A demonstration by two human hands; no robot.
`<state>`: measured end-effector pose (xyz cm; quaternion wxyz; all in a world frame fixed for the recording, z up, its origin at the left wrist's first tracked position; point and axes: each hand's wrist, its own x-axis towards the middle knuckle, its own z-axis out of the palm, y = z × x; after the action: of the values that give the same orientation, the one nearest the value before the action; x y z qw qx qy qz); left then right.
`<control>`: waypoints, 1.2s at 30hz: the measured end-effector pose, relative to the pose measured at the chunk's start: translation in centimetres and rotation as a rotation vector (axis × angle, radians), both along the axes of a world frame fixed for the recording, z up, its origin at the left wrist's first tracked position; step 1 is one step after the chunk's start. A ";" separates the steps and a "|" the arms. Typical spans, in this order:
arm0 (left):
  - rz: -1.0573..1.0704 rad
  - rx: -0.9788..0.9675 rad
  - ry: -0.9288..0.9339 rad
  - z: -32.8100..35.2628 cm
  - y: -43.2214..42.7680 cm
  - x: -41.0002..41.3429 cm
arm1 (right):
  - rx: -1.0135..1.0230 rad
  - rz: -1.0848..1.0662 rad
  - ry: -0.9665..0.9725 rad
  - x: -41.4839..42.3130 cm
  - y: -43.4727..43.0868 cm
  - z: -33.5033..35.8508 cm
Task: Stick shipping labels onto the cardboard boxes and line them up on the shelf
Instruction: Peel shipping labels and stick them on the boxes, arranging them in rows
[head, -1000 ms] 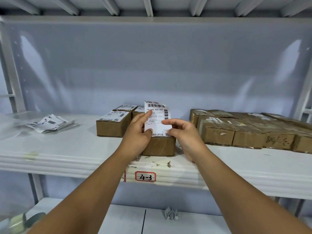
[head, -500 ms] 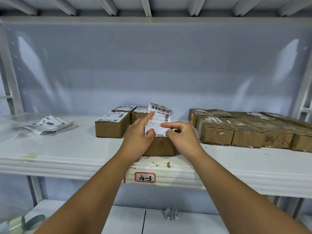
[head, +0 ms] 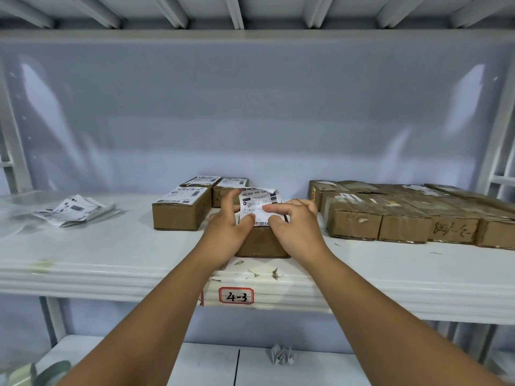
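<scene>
A white shipping label (head: 257,203) with barcodes lies tilted over the top of a small cardboard box (head: 260,243) near the front of the white shelf (head: 111,254). My left hand (head: 227,229) pinches the label's left edge, and my right hand (head: 292,224) pinches its lower right edge; its far end curls up off the box. Behind and to the left stand three labelled boxes (head: 181,210). A block of several unlabelled brown boxes (head: 404,218) sits on the right.
A loose pile of labels (head: 72,210) lies at the shelf's left. A red-framed tag "4-3" (head: 236,296) marks the shelf edge. Crumpled paper (head: 282,355) lies on the lower shelf, and a tape roll (head: 30,374) shows at the bottom left.
Both hands have lowered the label from upright down onto the top of the front box, and have moved closer together over it.
</scene>
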<state>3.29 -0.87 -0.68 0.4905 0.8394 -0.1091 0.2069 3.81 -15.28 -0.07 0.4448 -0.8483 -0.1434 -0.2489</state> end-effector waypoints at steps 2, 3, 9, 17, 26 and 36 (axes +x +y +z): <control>0.028 0.042 0.004 0.0 -0.1 -0.2 | -0.027 -0.042 -0.023 0.1 0.1 0.0; 0.046 0.074 0.011 0.1 -0.1 -0.3 | -0.049 -0.068 -0.036 0.1 0.1 0.0; 0.125 0.260 -0.002 0.3 -0.8 -0.6 | -0.151 -0.185 -0.088 -0.2 0.2 0.2; 0.148 0.324 0.091 0.2 -0.6 0.1 | -0.252 -0.289 -0.099 -0.5 0.5 0.1; 0.089 0.246 0.125 0.0 -0.4 0.7 | -0.222 -0.316 -0.003 -0.2 0.4 0.1; 0.069 0.187 0.116 -0.1 -0.5 0.9 | -0.132 -0.195 0.099 -0.1 0.0 0.3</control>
<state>4.23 -1.37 -0.81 0.4081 0.8954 -0.0703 0.1635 3.76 -15.31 0.20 0.3683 -0.8968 -0.0544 -0.2389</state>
